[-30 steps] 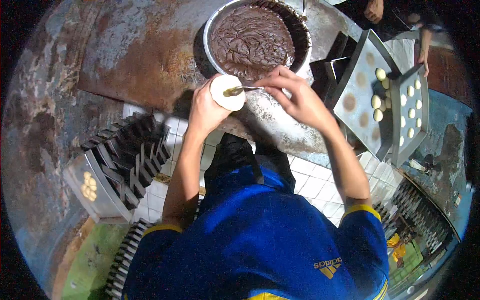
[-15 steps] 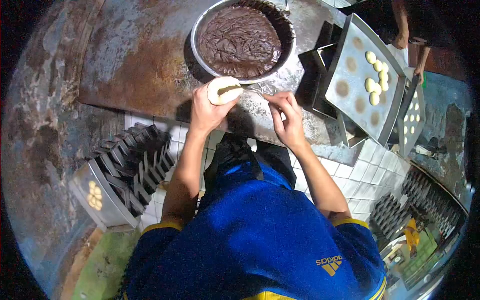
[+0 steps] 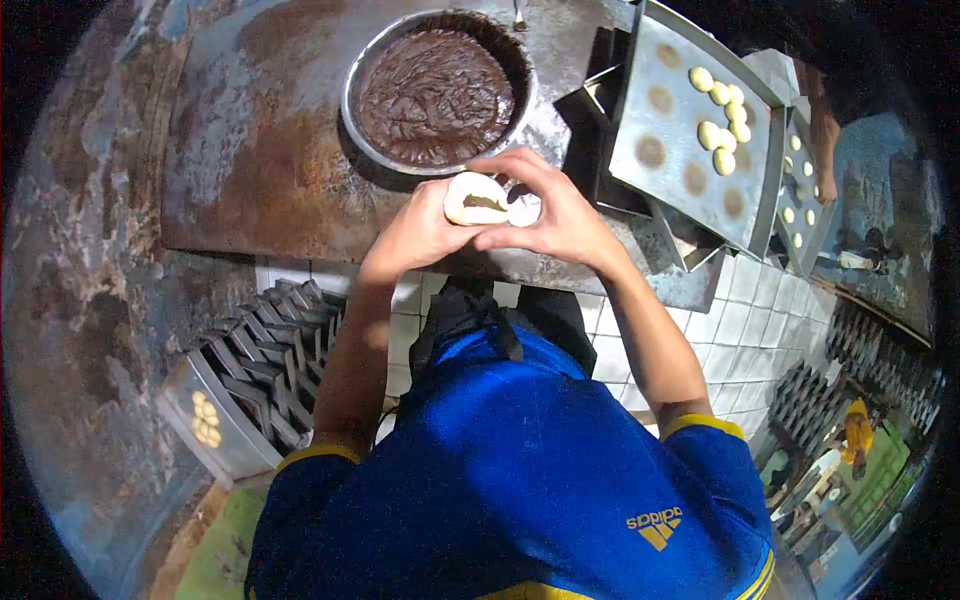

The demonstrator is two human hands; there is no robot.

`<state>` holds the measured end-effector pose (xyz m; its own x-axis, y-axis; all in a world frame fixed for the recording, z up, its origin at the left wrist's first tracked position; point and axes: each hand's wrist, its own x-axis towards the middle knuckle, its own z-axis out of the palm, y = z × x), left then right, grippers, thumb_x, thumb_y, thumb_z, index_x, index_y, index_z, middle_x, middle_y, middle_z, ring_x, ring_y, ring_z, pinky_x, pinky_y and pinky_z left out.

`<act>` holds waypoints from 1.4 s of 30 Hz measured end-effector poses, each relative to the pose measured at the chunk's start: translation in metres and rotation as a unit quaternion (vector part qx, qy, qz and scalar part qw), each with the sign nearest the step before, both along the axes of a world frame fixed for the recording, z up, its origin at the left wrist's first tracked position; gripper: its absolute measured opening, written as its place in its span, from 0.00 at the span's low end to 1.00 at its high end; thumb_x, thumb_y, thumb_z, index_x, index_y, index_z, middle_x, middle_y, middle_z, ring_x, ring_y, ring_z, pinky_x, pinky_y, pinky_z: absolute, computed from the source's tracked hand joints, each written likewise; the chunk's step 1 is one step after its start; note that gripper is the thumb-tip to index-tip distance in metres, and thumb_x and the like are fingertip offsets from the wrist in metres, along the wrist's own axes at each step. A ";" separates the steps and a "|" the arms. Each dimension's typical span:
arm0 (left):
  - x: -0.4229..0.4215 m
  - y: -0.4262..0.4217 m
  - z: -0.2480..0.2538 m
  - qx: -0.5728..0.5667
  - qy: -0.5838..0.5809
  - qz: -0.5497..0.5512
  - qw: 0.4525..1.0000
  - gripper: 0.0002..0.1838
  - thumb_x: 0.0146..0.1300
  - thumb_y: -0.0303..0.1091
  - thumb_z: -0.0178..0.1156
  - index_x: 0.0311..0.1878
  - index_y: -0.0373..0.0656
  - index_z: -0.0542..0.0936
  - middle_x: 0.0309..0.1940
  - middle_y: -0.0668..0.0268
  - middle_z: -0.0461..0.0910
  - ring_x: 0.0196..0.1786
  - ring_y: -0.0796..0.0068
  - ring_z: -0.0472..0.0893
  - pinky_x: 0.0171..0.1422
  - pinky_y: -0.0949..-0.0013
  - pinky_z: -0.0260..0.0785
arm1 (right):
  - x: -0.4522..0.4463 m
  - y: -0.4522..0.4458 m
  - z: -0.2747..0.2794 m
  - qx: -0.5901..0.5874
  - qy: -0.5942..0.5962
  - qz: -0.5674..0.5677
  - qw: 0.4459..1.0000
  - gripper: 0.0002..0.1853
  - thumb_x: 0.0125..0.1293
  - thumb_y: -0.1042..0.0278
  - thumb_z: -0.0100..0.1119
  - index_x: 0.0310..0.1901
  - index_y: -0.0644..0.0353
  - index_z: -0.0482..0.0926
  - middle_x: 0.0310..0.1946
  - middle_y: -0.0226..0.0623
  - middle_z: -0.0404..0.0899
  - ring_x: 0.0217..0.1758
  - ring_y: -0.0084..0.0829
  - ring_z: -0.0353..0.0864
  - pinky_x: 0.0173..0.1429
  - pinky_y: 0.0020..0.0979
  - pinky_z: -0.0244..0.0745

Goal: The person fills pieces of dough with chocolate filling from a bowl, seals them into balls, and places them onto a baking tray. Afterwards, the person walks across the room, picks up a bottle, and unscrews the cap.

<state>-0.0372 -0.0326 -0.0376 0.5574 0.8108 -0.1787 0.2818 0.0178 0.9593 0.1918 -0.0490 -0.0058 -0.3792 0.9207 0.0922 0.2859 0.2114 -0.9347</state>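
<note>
Left hand (image 3: 415, 238) grips a hollowed piece of dough (image 3: 464, 190) over the worktop's (image 3: 240, 150) near edge while the right hand (image 3: 565, 222) curves round its rim, its grip unclear, the dough probably light, soft and easily torn, best cupped gently around the outside below the opening.

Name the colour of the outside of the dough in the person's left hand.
Pale cream; the dough shows best in the head view.
</note>
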 end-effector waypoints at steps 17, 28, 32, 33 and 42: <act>0.181 -0.039 0.060 -0.177 -0.229 0.058 0.955 0.17 0.69 0.33 0.63 0.57 0.36 0.80 0.47 0.67 0.84 0.48 0.78 0.82 0.55 0.70 0.75 | 0.156 -0.042 0.097 0.173 -0.154 -0.041 0.972 0.48 0.51 0.56 0.85 0.74 0.53 0.74 0.63 0.41 0.73 0.58 0.43 0.80 0.62 0.44 0.80; 0.268 -0.058 0.073 -0.213 -0.299 0.077 0.927 0.23 0.74 0.45 0.57 0.65 0.42 0.71 0.44 0.68 0.80 0.38 0.85 0.76 0.35 0.80 0.64 | 0.246 -0.055 0.090 -0.031 0.055 -0.132 0.989 0.09 0.65 0.74 0.75 0.46 0.63 0.91 0.38 0.38 0.86 0.46 0.30 0.87 0.47 0.32 0.84; 0.295 -0.061 0.082 -0.067 -0.222 0.128 0.964 0.17 0.75 0.36 0.63 0.60 0.37 0.77 0.48 0.68 0.82 0.41 0.87 0.76 0.37 0.78 0.67 | 0.258 -0.063 0.099 0.060 0.017 -0.134 0.989 0.27 0.66 0.64 0.76 0.66 0.57 0.83 0.51 0.42 0.83 0.49 0.33 0.88 0.46 0.32 0.84; 0.297 -0.060 0.083 -0.078 -0.220 0.126 0.964 0.19 0.73 0.36 0.62 0.62 0.37 0.76 0.45 0.69 0.80 0.40 0.87 0.76 0.37 0.79 0.67 | 0.261 -0.064 0.104 0.035 0.010 -0.125 0.991 0.32 0.65 0.61 0.77 0.70 0.55 0.80 0.53 0.42 0.81 0.48 0.34 0.88 0.48 0.33 0.84; 0.308 -0.059 0.121 -0.265 -0.308 0.197 0.892 0.18 0.79 0.40 0.58 0.64 0.42 0.71 0.35 0.71 0.78 0.25 0.92 0.67 0.22 0.83 0.53 | 0.275 -0.043 0.059 0.103 0.062 -0.087 0.989 0.14 0.70 0.63 0.74 0.54 0.59 0.91 0.39 0.35 0.83 0.44 0.29 0.86 0.50 0.31 0.82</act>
<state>0.2704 -0.0911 0.0835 0.3722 0.8583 -0.3534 -0.4253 0.4961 0.7570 0.4669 -0.0921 0.0528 -0.1912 0.9279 0.3201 0.2208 0.3584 -0.9071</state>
